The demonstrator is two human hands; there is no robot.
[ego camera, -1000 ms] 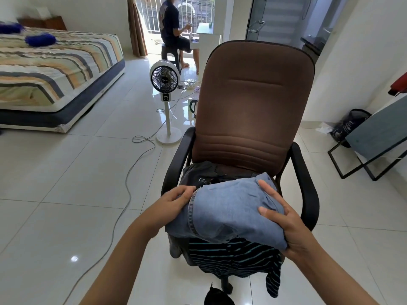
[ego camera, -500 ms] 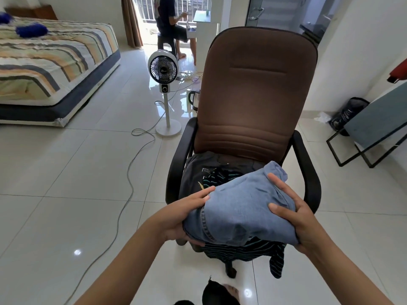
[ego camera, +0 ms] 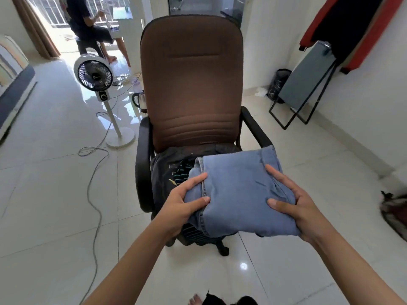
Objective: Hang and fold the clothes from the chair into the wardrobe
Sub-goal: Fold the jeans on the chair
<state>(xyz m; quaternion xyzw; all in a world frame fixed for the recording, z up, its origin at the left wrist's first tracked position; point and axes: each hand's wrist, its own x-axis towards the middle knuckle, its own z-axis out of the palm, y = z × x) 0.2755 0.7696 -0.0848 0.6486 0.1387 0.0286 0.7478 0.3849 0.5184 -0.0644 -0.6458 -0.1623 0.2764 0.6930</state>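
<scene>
Room: we stand on a glossy white tiled floor [ego camera: 55,194] with white walls around us.
Task's thing: we hold a folded bundle of light blue denim [ego camera: 237,194] in front of us, raised over the front edge of the seat.
Left hand [ego camera: 182,208]: it grips the bundle's 9 o'clock side, thumb on top, fingers curled under the seam.
Right hand [ego camera: 301,208]: it grips the 3 o'clock side, thumb pressed on top, fingers wrapped round the edge.
Chair: a brown fabric office chair with black armrests [ego camera: 191,84] stands at 12 o'clock of the bundle.
On the seat: a dark garment with a small printed pattern [ego camera: 174,172] lies at 10 o'clock of the denim; striped dark cloth [ego camera: 193,233] shows just beneath it.
Farther out: a white pedestal fan with a black grille [ego camera: 94,78] stands at 10 o'clock, its grey cable [ego camera: 92,194] trailing over the floor.
Background: a person in dark clothes [ego camera: 88,25] sits at 11 o'clock.
Right wall: a grey board on a black frame [ego camera: 308,80] leans at 2 o'clock.
</scene>
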